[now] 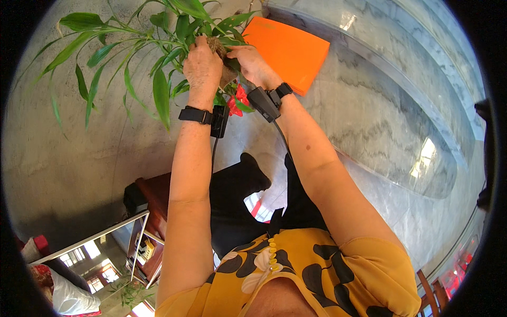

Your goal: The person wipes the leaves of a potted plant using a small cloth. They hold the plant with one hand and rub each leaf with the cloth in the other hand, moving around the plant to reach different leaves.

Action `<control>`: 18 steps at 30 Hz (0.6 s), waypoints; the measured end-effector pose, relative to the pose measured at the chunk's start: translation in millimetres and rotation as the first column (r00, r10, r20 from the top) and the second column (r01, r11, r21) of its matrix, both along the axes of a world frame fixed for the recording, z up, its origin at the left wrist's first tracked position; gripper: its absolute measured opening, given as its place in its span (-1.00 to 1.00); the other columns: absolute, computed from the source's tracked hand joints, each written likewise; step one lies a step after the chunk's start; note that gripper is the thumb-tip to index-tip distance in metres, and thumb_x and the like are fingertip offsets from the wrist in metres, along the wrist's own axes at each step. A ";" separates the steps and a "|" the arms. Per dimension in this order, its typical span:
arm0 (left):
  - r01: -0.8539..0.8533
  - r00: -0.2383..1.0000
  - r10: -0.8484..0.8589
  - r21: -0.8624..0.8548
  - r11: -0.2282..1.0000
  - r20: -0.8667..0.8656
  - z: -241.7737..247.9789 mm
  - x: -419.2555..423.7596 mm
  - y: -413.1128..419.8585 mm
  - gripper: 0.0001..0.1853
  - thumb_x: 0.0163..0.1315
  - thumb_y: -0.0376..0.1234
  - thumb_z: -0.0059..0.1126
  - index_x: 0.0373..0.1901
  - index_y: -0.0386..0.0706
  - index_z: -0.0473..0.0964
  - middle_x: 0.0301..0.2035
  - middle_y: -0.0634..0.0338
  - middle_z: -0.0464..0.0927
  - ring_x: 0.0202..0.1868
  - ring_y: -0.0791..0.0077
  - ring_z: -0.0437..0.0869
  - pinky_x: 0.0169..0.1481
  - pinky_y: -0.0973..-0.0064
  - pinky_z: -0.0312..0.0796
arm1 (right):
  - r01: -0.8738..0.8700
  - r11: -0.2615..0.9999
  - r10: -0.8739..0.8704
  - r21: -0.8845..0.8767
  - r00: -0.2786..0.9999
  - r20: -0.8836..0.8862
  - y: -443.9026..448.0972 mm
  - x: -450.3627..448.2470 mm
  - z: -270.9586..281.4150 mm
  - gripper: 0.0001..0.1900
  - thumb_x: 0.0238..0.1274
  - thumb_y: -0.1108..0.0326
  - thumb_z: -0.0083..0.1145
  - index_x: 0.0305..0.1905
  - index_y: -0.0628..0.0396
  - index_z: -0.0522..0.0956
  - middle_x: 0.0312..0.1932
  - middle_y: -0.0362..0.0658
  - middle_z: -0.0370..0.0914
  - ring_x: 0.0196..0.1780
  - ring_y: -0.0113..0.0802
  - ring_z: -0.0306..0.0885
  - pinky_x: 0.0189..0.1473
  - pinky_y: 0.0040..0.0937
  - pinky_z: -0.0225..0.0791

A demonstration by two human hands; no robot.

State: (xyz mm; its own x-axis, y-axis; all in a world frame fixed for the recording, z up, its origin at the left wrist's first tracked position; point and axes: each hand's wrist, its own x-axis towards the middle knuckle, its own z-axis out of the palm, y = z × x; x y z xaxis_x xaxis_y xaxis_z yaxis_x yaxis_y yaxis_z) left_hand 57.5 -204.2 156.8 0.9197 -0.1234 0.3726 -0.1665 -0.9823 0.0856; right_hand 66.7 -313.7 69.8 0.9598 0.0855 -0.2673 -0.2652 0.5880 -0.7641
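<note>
A leafy green plant (160,91) with long narrow leaves spreads across the upper left. My left hand (204,65) is closed around its stems, beside a rough brown clump (216,45); what the clump is made of is unclear. From the other side my right hand (255,65) reaches to the same spot, fingers stretched toward the clump. Its fingertips are partly hidden, so its grip is unclear. Below the hands shows a red flower-like piece (239,101) with a green leaf over it. The plant's base is mostly hidden.
An orange flat box or folder (293,51) lies beyond my right hand. Curved grey marble steps (380,99) rise at the right. A framed mirror (99,261) leans by dark red wooden furniture (158,200) at lower left. Each wrist wears a strapped black device (263,104) with a cable.
</note>
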 end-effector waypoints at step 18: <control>0.075 0.800 -0.328 -0.458 0.886 -0.502 -4.4 -79.2 7.9 -0.60 0.11 -0.46 0.07 0.04 -0.24 0.55 -0.08 -0.14 0.69 0.02 -0.17 0.67 0.14 0.13 0.48 | -0.260 0.940 0.240 0.223 0.964 0.112 -7.7 7.6 -3.6 -0.44 0.43 0.13 0.12 0.31 0.38 0.44 0.12 0.05 0.55 0.16 -0.21 0.48 0.21 -0.31 0.35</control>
